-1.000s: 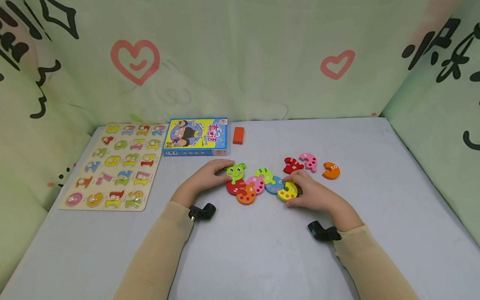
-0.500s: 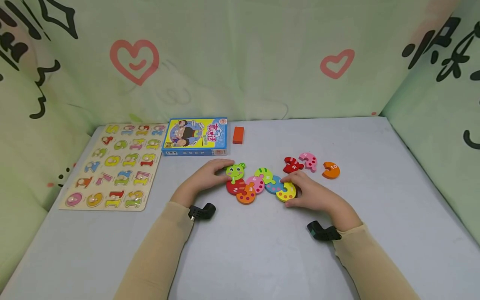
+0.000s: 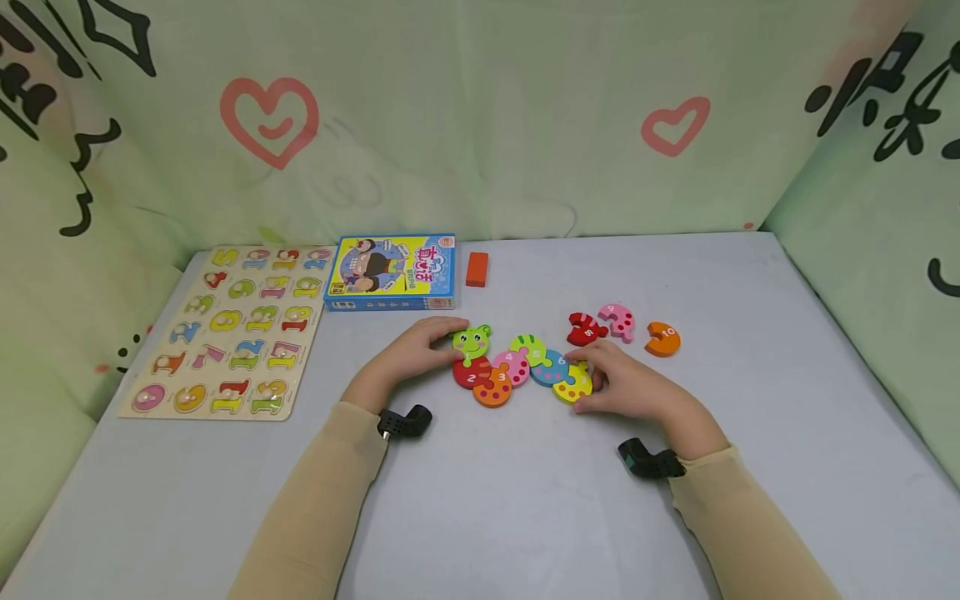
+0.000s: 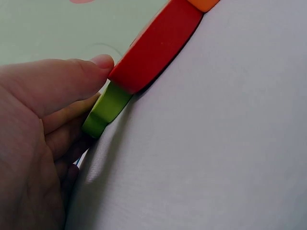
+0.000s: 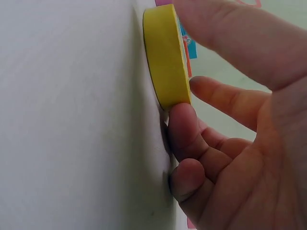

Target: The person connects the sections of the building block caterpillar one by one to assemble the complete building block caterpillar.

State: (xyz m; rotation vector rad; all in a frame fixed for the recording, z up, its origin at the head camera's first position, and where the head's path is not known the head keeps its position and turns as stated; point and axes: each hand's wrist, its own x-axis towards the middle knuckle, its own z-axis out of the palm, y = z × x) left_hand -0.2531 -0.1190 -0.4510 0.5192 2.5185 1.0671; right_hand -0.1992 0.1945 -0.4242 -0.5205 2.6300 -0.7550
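Caterpillar puzzle pieces form a wavy row in mid-table. At its left end is a green caterpillar-head piece [image 3: 471,342], and my left hand [image 3: 411,354] pinches it between thumb and fingers. In the left wrist view the thumb touches the edge of the red number piece [image 4: 156,50]. Orange [image 3: 492,389], pink [image 3: 512,368], green [image 3: 529,349] and blue [image 3: 550,369] pieces follow. My right hand [image 3: 626,383] holds the yellow piece [image 3: 572,385] at the right end, fitted against the blue one. Its thumb and fingers sit around the yellow edge in the right wrist view [image 5: 165,57].
Behind my right hand lie loose red [image 3: 586,330], pink [image 3: 617,322] and orange [image 3: 663,340] pieces. A wooden number board [image 3: 232,333] lies at left, beside a blue-and-yellow box [image 3: 392,273]. An orange block [image 3: 477,270] is right of the box. Printed curtains enclose the table.
The yellow piece has shifted slightly left and now sits flatter against the blue piece. My right fingers have moved a little right along its edge. The left hand keeps its place.
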